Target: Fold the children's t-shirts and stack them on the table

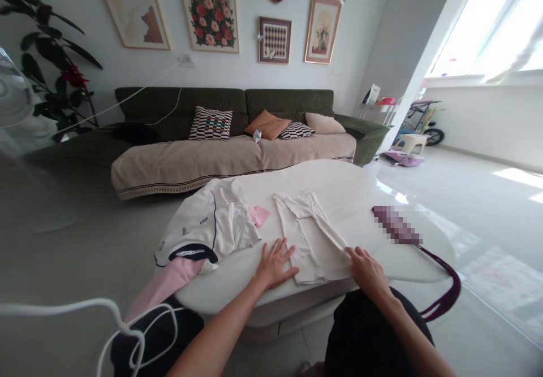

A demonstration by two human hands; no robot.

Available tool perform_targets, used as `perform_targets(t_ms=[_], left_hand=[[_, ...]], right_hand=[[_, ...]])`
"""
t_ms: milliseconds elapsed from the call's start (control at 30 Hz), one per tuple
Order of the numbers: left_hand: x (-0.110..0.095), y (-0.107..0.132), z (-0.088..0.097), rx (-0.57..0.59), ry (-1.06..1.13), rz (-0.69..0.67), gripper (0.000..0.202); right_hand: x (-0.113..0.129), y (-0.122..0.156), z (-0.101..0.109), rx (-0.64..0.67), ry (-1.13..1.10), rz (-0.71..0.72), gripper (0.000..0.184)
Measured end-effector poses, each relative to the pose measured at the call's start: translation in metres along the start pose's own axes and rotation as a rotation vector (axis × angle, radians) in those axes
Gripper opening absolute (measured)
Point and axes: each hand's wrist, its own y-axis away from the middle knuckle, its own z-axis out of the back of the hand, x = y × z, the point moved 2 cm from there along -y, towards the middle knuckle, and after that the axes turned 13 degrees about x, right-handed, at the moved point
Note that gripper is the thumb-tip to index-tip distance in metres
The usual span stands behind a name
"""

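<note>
A white garment [314,241] lies partly folded on the white table [335,170] in front of me, a folded strip running down its length. My left hand [275,264] rests flat at its left edge, fingers spread. At the garment's right edge, my right hand [367,269] is closed, its fingers pinching the white fabric. Left of the garment lies a heap of white clothing [229,213] with dark trim and small lettering. A small pink cloth [258,215] sits between the two, and a larger pink cloth [169,284] hangs over the table's left edge.
On the table's right lies a blurred-out purple object [396,225] with a dark strap [452,292] hanging over the edge. A white cable [114,315] loops at the lower left. Behind the table stands a green sofa [288,103] with cushions and a beige cover.
</note>
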Motion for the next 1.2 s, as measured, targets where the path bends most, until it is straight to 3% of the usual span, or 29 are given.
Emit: perform_targets(t_ms=[167,267,400,567,667,900,1200], left_hand=[[-0.001,0.002,-0.001,0.007,-0.023,0.014,0.064],[-0.003,0.004,0.001,0.0,-0.007,0.015,0.063],[-0.004,0.006,0.002,0.005,0.018,0.013,0.063],[-0.002,0.005,0.001,0.015,0.02,-0.002,0.065],[0.0,0.004,-0.002,-0.003,0.01,-0.008,0.066],[0.003,0.001,-0.007,-0.012,-0.004,-0.013,0.067],[0.001,0.002,-0.003,-0.026,0.019,-0.014,0.066]], right_hand=[[0.004,0.018,-0.011,0.13,-0.153,0.165,0.028],[-0.004,0.009,0.002,0.04,-0.351,0.24,0.034],[-0.008,-0.015,0.004,-0.215,-0.303,0.146,0.05],[0.007,-0.031,-0.045,0.0,-0.107,0.027,0.063],[0.011,-0.032,-0.061,0.038,-0.06,-0.018,0.065],[0.009,-0.033,-0.058,0.066,-0.048,-0.017,0.067],[0.008,-0.034,-0.065,-0.017,-0.063,-0.025,0.066]])
